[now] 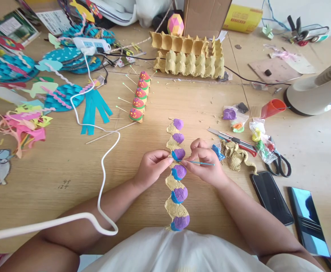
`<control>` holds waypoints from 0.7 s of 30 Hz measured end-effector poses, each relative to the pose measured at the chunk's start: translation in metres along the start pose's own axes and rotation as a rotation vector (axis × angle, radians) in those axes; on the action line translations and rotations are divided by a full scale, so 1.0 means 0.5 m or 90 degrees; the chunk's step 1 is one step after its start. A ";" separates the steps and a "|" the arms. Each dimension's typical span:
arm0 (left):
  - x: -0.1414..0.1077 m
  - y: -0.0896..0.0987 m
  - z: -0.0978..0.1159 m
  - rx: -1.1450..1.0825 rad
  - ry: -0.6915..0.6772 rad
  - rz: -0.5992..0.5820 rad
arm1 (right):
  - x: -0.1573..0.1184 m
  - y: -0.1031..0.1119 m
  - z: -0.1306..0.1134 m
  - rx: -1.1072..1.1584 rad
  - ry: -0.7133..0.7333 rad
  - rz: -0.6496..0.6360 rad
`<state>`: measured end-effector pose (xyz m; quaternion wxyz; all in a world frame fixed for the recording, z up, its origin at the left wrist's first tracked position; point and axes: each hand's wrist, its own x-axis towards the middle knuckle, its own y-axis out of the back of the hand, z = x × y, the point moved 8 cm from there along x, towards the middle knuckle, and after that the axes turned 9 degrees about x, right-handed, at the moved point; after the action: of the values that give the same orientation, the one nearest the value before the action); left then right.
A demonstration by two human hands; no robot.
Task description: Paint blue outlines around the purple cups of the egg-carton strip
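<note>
A strip of egg carton lies lengthwise on the table in front of me. Its bumps carry purple clay, and several nearer ones also have blue clay along the left side. My left hand pinches the strip's left edge near the middle, thumb and fingers closed. Opposite it, my right hand grips a thin blue stick between thumb and fingers. The stick's inner end is by the third bump from the far end, partly hidden by the fingertips.
A finished-looking caterpillar of egg carton stands beyond my left hand. A white cable loops across the left forearm. To the right lie a utility knife, scissors, clay packets and two phones. Egg cartons sit behind.
</note>
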<state>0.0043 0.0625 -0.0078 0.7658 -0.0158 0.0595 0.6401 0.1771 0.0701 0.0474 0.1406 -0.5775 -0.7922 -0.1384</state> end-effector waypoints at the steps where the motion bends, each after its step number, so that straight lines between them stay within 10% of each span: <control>1: 0.000 0.000 -0.001 -0.001 0.002 0.001 | 0.000 0.000 -0.003 0.001 0.005 -0.002; 21: -0.003 -0.001 0.009 0.035 0.015 0.009 | -0.002 -0.002 -0.010 -0.031 0.004 -0.016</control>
<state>0.0051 0.0615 -0.0030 0.7607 -0.0014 0.0861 0.6434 0.1769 0.0673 0.0516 0.1275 -0.5705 -0.7952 -0.1611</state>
